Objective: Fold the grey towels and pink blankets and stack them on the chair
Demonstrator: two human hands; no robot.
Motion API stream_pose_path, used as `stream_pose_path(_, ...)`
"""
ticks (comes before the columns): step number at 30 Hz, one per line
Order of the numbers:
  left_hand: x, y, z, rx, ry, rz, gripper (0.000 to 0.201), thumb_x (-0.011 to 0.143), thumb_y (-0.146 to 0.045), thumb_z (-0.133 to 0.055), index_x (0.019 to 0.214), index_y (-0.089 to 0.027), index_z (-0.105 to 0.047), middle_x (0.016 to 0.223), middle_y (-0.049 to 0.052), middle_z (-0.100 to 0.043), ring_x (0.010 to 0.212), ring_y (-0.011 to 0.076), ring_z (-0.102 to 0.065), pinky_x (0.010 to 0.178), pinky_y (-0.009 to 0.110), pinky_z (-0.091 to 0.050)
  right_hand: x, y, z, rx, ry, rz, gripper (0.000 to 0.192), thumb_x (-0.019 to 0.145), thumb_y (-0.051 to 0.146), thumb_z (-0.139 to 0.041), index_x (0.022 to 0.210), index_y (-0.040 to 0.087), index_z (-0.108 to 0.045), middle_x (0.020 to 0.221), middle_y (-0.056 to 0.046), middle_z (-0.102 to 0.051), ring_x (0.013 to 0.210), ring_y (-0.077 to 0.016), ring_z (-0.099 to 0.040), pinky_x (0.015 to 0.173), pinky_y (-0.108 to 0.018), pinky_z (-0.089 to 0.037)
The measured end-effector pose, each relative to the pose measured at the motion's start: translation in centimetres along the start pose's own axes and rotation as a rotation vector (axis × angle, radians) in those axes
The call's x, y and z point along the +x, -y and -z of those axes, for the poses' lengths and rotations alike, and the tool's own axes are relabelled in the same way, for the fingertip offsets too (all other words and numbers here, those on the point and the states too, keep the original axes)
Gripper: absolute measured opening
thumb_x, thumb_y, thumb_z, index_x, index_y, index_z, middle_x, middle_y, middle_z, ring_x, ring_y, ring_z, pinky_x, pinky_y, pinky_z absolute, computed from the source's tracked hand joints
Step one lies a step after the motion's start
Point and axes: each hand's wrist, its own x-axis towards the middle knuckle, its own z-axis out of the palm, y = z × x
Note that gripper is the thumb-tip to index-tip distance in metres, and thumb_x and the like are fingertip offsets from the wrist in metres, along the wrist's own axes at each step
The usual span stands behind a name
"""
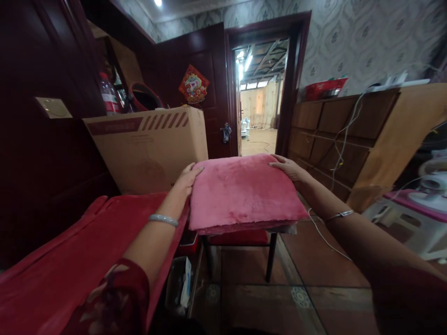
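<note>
A thick stack of pink plush cloth (240,190) is between my two hands, its layered near edge facing me. My left hand (190,177) grips its left side, thumb on top and the other fingers mostly hidden. At the far right corner, my right hand (289,170) holds it the same way. Beneath the stack stands a chair (230,238) with a red seat and dark legs; whether the cloth rests on it or is held above it, I cannot tell.
Red fabric (87,237) covers a surface at left, with a large cardboard box (150,144) behind it. A wooden cabinet (331,135) with a hanging white cable stands at right, near a fan (431,186) on a stool. A bin (178,284) is low at left. Ahead is an open doorway (260,107).
</note>
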Motion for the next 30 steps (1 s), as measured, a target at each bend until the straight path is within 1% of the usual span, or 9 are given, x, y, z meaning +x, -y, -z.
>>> stream_pose_path(3, 0.0, -0.2, -0.8, -0.020, 0.030, -0.090, 0.070, 0.079, -0.024, -0.078, 0.144, -0.022, -0.052, 0.145, 0.012, -0.058, 0.131, 0.0243, -0.057, 0.106, 0.033, -0.050, 0.3, 0.2, 0.9, 0.048, -0.093, -0.057, 0.071, 0.071, 0.030, -0.073, 0.140, 0.021, -0.057, 0.123, -0.009, -0.071, 0.111, -0.0283, -0.068, 0.099, -0.044, -0.055)
stream_pose_path(5, 0.0, 0.3, -1.4, 0.018, 0.052, -0.086, 0.058, 0.081, -0.025, -0.075, 0.137, -0.019, -0.058, 0.137, 0.012, -0.064, 0.128, 0.0244, -0.059, 0.107, 0.034, -0.049, 0.2, -0.1, 1.5, 0.040, -0.132, -0.041, 0.069, 0.070, 0.029, -0.073, 0.137, 0.022, -0.058, 0.122, -0.008, -0.071, 0.110, -0.0278, -0.068, 0.098, -0.044, -0.055)
stream_pose_path(9, 0.5, 1.1, -1.9, 0.073, 0.063, -0.019, 0.049, 0.081, -0.026, -0.075, 0.126, -0.012, -0.065, 0.133, 0.017, -0.066, 0.125, 0.0282, -0.060, 0.107, 0.037, -0.049, -0.8, -0.9, 2.1, 0.047, -0.035, -0.111, 0.061, 0.070, 0.033, -0.073, 0.129, 0.020, -0.063, 0.110, -0.009, -0.074, 0.098, -0.0285, -0.072, 0.087, -0.044, -0.060)
stream_pose_path(13, 0.7, 1.0, -1.5, 0.061, 0.086, -0.005, 0.065, 0.077, -0.032, -0.080, 0.137, -0.018, -0.058, 0.144, 0.018, -0.057, 0.129, 0.0285, -0.057, 0.104, 0.036, -0.050, -1.9, -0.3, 1.9, 0.104, 0.013, -0.139, 0.070, 0.074, 0.039, -0.073, 0.138, 0.018, -0.055, 0.126, -0.014, -0.068, 0.105, -0.0280, -0.070, 0.090, -0.040, -0.060)
stream_pose_path(17, 0.2, 0.6, -0.8, 0.021, 0.211, 0.031, 0.093, 0.075, -0.033, -0.082, 0.155, -0.023, -0.037, 0.156, 0.017, -0.044, 0.134, 0.0303, -0.053, 0.106, 0.037, -0.050, -2.7, 0.6, 1.7, 0.067, 0.047, -0.133, 0.091, 0.075, 0.049, -0.074, 0.154, 0.024, -0.036, 0.146, -0.015, -0.054, 0.115, -0.0306, -0.066, 0.090, -0.042, -0.061)
stream_pose_path(20, -0.2, 0.3, -0.4, 0.011, 0.245, 0.036, 0.107, 0.070, -0.030, -0.085, 0.160, -0.024, -0.026, 0.160, 0.016, -0.038, 0.139, 0.0313, -0.048, 0.110, 0.039, -0.046, -3.0, 1.0, 1.8, -0.020, 0.096, -0.092, 0.104, 0.070, 0.048, -0.079, 0.158, 0.025, -0.029, 0.150, -0.017, -0.050, 0.115, -0.0325, -0.066, 0.089, -0.043, -0.061)
stream_pose_path(23, -0.3, -0.1, -0.4, 0.022, 0.250, 0.008, 0.113, 0.069, -0.026, -0.086, 0.161, -0.025, -0.021, 0.162, 0.016, -0.035, 0.143, 0.0311, -0.043, 0.113, 0.039, -0.043, -3.0, 1.5, 1.8, -0.036, 0.102, -0.093, 0.102, 0.069, 0.043, -0.081, 0.157, 0.025, -0.032, 0.146, -0.016, -0.053, 0.111, -0.0321, -0.067, 0.089, -0.045, -0.061)
stream_pose_path(26, -0.7, -0.2, -0.6, 0.072, 0.226, -0.057, 0.105, 0.072, -0.024, -0.083, 0.160, -0.025, -0.025, 0.163, 0.015, -0.033, 0.145, 0.0304, -0.041, 0.113, 0.037, -0.043, -3.2, 1.7, 1.6, -0.016, 0.094, -0.127, 0.096, 0.070, 0.042, -0.080, 0.154, 0.025, -0.037, 0.143, -0.015, -0.057, 0.110, -0.0317, -0.068, 0.089, -0.046, -0.061)
stream_pose_path(30, -1.3, 0.0, -0.3, 0.205, 0.216, -0.116, 0.081, 0.080, -0.027, -0.076, 0.152, -0.015, -0.041, 0.154, 0.017, -0.046, 0.142, 0.0290, -0.044, 0.115, 0.036, -0.039, -3.8, 0.7, 1.7, -0.013, 0.133, -0.040, 0.083, 0.071, 0.047, -0.079, 0.144, 0.023, -0.049, 0.138, -0.013, -0.061, 0.118, -0.0313, -0.064, 0.097, -0.045, -0.057)
